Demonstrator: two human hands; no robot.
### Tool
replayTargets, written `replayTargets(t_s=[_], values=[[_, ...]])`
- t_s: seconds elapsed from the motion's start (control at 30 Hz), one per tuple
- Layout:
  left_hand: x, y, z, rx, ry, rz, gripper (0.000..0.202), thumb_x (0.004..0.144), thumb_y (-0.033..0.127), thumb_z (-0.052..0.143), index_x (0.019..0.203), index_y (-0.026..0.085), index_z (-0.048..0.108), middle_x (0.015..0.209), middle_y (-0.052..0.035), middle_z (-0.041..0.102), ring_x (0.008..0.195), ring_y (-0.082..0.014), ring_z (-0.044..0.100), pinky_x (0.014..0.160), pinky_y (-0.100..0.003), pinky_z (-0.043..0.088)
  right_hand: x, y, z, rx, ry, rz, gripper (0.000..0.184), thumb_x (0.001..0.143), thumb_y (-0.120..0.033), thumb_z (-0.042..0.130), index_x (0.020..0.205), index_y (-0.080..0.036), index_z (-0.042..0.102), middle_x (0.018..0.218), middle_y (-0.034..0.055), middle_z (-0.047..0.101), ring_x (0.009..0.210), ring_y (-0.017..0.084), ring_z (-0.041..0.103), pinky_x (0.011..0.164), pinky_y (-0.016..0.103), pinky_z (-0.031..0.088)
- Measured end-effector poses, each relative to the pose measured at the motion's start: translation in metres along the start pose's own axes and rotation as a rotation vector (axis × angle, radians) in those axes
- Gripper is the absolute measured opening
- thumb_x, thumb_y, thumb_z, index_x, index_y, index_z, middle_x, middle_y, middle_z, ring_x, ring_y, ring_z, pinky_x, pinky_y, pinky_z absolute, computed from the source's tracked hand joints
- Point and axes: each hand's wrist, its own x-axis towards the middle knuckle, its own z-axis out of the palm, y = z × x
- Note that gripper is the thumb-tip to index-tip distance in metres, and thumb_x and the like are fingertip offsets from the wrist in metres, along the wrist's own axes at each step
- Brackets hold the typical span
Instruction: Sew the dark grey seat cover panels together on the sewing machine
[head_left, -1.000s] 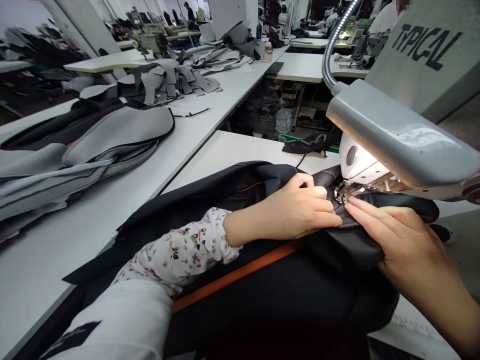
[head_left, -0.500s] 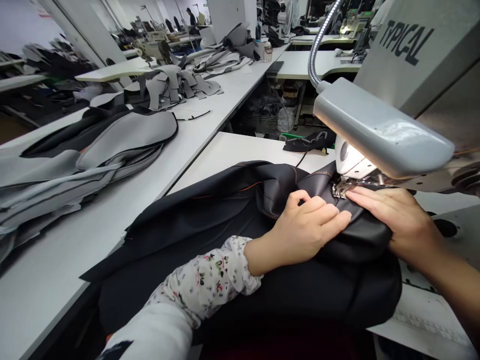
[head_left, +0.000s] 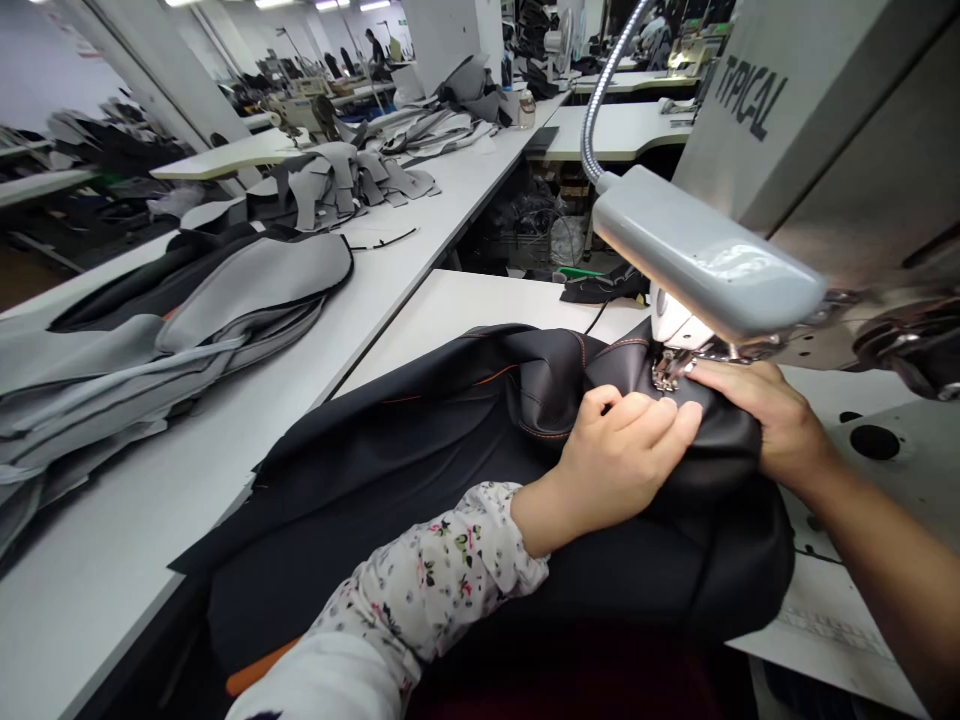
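1. Nearest, a floral sleeve point(head_left: 442, 575) covers the left arm. The left hand point(head_left: 622, 465) curls down on a fold of the cloth, though I cannot tell whether it pinches that fold.
2. The right hand point(head_left: 765, 415) lies open and flat on the cloth, its fingertips just beside those of the left hand.
3. The dark stitched cloth point(head_left: 420, 480), seamed with orange thread, spreads across the white surface point(head_left: 480, 305) and runs under the presser foot point(head_left: 665, 370). Its bulk could drag on the seam if it slid off the edge or snagged.
4. Both hands work close to the presser foot, so a finger straying under it risks a needle injury. Uneven pressure from the hands could pucker the fold or send the stitching off line.
5. Above, a grey machine lamp point(head_left: 705, 255) on a gooseneck point(head_left: 596, 110) lights the spot, and it could hide the needle from view.
6. Beyond, grey cut panels point(head_left: 157, 340) and smaller pieces point(head_left: 337, 185) lie piled on a long neighbouring surface point(head_left: 180, 470).
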Motion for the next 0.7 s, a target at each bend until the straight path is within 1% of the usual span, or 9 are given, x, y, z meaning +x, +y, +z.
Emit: replayTargets(t_s=[0.1, 0.2, 0.27, 0.33, 0.37, 0.4, 0.5, 0.6, 0.7], values=[[0.001, -0.001, 0.001, -0.009, -0.08, -0.023, 0.032, 0.11, 0.018, 0.042, 0.131, 0.017, 0.067, 0.107, -0.0019, 0.074, 0.096, -0.0133, 0.063, 0.094, -0.036, 0.032, -0.005, -0.033, -0.012, -0.123, 0.036, 0.171, 0.044, 0.102, -0.013, 0.053, 0.146, -0.02, 0.058, 0.137, 0.0165, 0.068, 0.135, 0.028, 0.058, 0.114, 0.045, 0.045], [0.002, 0.0, 0.004, -0.029, -0.134, -0.042, 0.032, 0.11, 0.02, 0.042, 0.132, 0.019, 0.066, 0.106, -0.0031, 0.075, 0.094, -0.0144, 0.064, 0.093, -0.036, 0.033, -0.022, -0.108, -0.015, -0.171, 0.316, 0.563, 0.05, 0.098, -0.01, 0.051, 0.144, -0.028, 0.061, 0.147, 0.0135, 0.061, 0.144, 0.034, 0.049, 0.12, 0.058, 0.038], [0.004, 0.001, 0.007, -0.047, -0.147, -0.039, 0.032, 0.111, 0.02, 0.042, 0.132, 0.019, 0.066, 0.105, -0.0033, 0.076, 0.094, -0.0148, 0.064, 0.092, -0.036, 0.033, -0.037, -0.161, -0.001, 0.214, 0.463, 0.697, 0.036, 0.094, -0.012, 0.059, 0.12, -0.033, 0.072, 0.128, 0.0068, 0.07, 0.124, 0.029, 0.065, 0.109, 0.05, 0.051], [0.007, -0.002, 0.008, -0.079, -0.171, -0.036, 0.032, 0.11, 0.021, 0.043, 0.132, 0.021, 0.067, 0.107, -0.0032, 0.076, 0.095, -0.0154, 0.065, 0.093, -0.037, 0.035, -0.052, -0.196, 0.024, 0.8, 0.127, 0.764, 0.023, 0.094, -0.02, 0.062, 0.107, -0.031, 0.077, 0.117, 0.0061, 0.074, 0.113, 0.027, 0.07, 0.099, 0.043, 0.058], [0.007, -0.005, 0.006, -0.115, -0.182, -0.036, 0.032, 0.11, 0.02, 0.043, 0.132, 0.022, 0.067, 0.109, -0.003, 0.076, 0.098, -0.0155, 0.065, 0.095, -0.037, 0.036, -0.059, -0.204, 0.038, 1.081, 0.025, 0.921, 0.016, 0.09, -0.024, 0.068, 0.101, -0.027, 0.079, 0.114, 0.0083, 0.075, 0.109, 0.027, 0.071, 0.099, 0.042, 0.058], [0.006, -0.011, 0.002, -0.169, -0.188, -0.028, 0.033, 0.11, 0.021, 0.043, 0.133, 0.023, 0.067, 0.112, -0.003, 0.076, 0.102, -0.0154, 0.066, 0.097, -0.037, 0.037, -0.064, -0.206, 0.051, 1.292, 0.01, 1.097, 0.014, 0.086, -0.028, 0.073, 0.098, -0.023, 0.08, 0.11, 0.0105, 0.077, 0.102, 0.028, 0.073, 0.096, 0.042, 0.06], [-0.009, -0.041, -0.018, -0.338, -0.194, 0.046, 0.037, 0.108, 0.037, 0.052, 0.141, 0.024, 0.063, 0.132, -0.0065, 0.07, 0.129, -0.0188, 0.059, 0.112, -0.036, 0.04, -0.074, -0.19, 0.077, 1.497, 0.131, 1.323, 0.033, 0.084, -0.043, 0.077, 0.106, -0.018, 0.077, 0.115, 0.015, 0.077, 0.096, 0.028, 0.077, 0.09, 0.045, 0.062], [-0.035, -0.078, -0.037, -0.217, -0.334, 0.05, 0.078, 0.091, 0.057, 0.073, 0.152, 0.014, 0.051, 0.151, -0.0174, 0.056, 0.145, -0.0322, 0.046, 0.122, -0.049, 0.038, -0.074, -0.173, 0.085, 1.542, 0.291, 1.337, 0.038, 0.078, -0.042, 0.085, 0.106, -0.019, 0.075, 0.117, 0.0129, 0.077, 0.105, 0.03, 0.076, 0.099, 0.049, 0.06], [-0.054, -0.09, -0.041, -0.067, -0.481, 0.083, 0.053, 0.091, 0.034, 0.077, 0.135, 0.007, 0.064, 0.13, -0.0181, 0.069, 0.126, -0.0319, 0.063, 0.121, -0.058, 0.04, -0.06, -0.162, 0.092, 1.544, 0.498, 1.287, 0.042, 0.071, -0.042, 0.091, 0.105, -0.023, 0.074, 0.119, 0.0062, 0.076, 0.117, 0.026, 0.07, 0.109, 0.045, 0.054]])
